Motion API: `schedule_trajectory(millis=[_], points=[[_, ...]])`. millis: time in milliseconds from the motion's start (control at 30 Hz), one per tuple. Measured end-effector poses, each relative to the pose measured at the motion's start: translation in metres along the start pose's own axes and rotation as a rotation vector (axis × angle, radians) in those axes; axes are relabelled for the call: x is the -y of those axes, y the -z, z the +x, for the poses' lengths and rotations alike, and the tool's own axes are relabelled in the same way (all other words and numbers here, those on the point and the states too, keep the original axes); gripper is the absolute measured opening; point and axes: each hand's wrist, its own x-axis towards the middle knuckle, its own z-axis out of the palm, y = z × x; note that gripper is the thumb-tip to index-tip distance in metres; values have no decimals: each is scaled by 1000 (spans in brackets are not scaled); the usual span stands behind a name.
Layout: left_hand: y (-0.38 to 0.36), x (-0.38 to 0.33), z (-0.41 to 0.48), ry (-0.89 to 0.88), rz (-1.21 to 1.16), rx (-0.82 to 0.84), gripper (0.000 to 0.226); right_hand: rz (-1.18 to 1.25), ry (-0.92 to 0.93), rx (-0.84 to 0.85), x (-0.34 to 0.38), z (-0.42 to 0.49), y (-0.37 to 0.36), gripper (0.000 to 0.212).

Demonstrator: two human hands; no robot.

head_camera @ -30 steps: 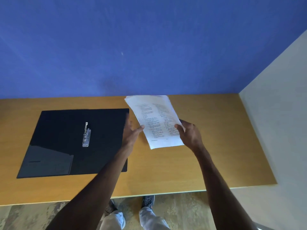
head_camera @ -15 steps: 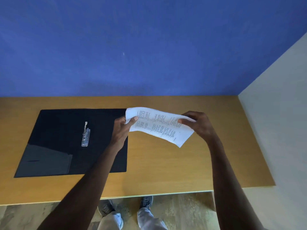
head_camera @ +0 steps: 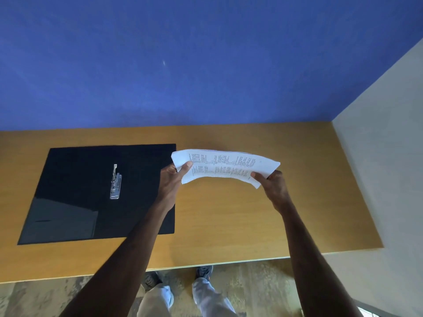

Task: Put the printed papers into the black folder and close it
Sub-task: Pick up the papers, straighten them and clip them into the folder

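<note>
Nearest the camera, the person's grey trouser legs and dark shoes (head_camera: 203, 271) stand on the mottled floor just short of the front edge of the orange-brown wooden desk (head_camera: 229, 225). Both bare forearms reach out over that edge.

The left hand (head_camera: 171, 179) pinches the left end of the thin stack of white printed papers (head_camera: 224, 167), thumb on top and fingers beneath. The right hand (head_camera: 272, 181) grips the right end in the same way. A second ago the sheets stood tilted up with their short edge toward the person; now they are turned sideways and brought lower, stretched long between the two hands and bowing upward in the middle. They are held above the desk, with their left end just over the right edge of the folder.

The flat black plastic folder (head_camera: 80, 191) lies open on the left half of the desk, its silver metal clip fastener (head_camera: 115, 183) bare near the middle and a glossy pocket at its near left corner. Nothing is filed yet.

The turn seems meant to square the stack for the open folder, so the likely next step is carrying it left over the clip. Behind the desk rises a blue wall (head_camera: 183, 65), and a pale grey wall (head_camera: 389, 145) closes the right side.
</note>
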Motion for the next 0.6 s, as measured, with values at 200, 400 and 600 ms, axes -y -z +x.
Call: schedule_trajectory(millis=[200, 400, 600], points=[[-2, 25, -2, 121, 107, 37, 26, -31, -106, -64, -25, -6, -2, 26], [-2, 24, 1, 142, 149, 26, 18, -55, -124, -72, -30, -5, -5, 32], [-6, -8, 10, 24, 205, 41, 17, -2, -70, 4, -8, 1, 15, 29]])
